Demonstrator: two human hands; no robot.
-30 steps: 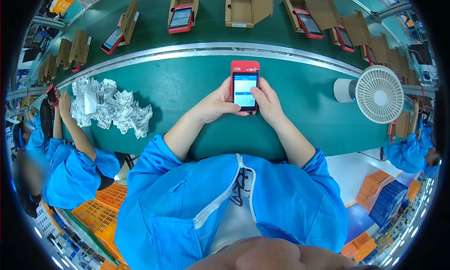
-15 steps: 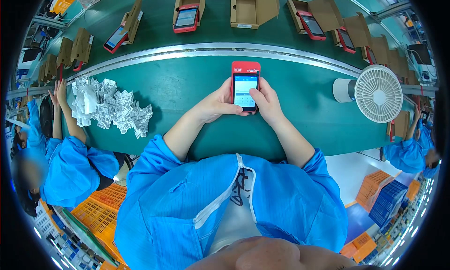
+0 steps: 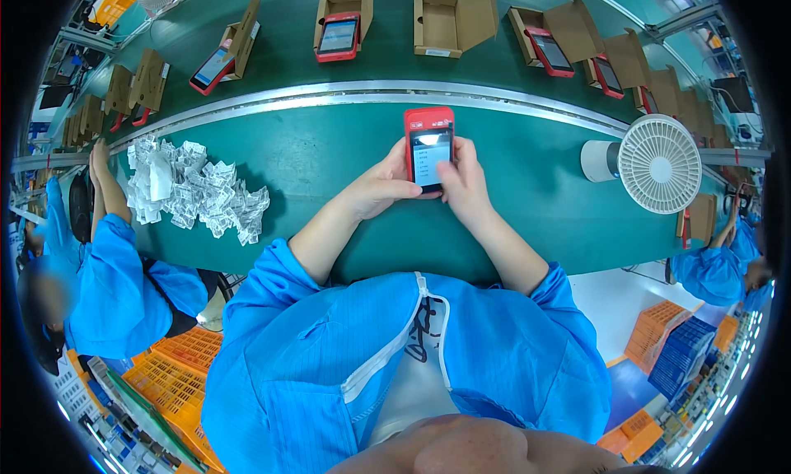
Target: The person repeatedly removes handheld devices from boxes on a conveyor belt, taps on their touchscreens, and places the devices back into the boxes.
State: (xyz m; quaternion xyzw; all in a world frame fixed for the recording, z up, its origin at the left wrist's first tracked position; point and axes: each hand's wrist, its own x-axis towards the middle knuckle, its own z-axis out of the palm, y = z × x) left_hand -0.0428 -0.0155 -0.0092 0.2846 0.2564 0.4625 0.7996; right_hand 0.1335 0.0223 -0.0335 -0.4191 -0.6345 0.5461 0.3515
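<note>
Between my hands is a red handheld payment terminal (image 3: 418, 128), its lit screen facing up and showing a list of lines. My left hand (image 3: 381, 184) is wrapped round its left side, thumb along the lower edge of the screen. My right hand (image 3: 464, 182) closes on the lower right side, its thumb over the lower part of the screen and slightly blurred. Some fingers of both hands are hidden behind the terminal. Below it lies the green tabletop (image 3: 329, 132).
Crumpled printed paper slips (image 3: 198, 186) lie to the left, a white fan (image 3: 659, 163) stands right. Beyond a metal rail (image 3: 371, 93), open cardboard boxes (image 3: 437, 29), most with red terminals (image 3: 338, 37), line the green belt. Co-workers in blue (image 3: 124, 289) sit at both sides; orange crates (image 3: 169, 379) stand lower left.
The terminal's screen has gone from a keypad-like page to a list. My right thumb has shifted lower on the screen. Several boxes beyond the rail appear slightly further right. The left co-worker's arms moved.
</note>
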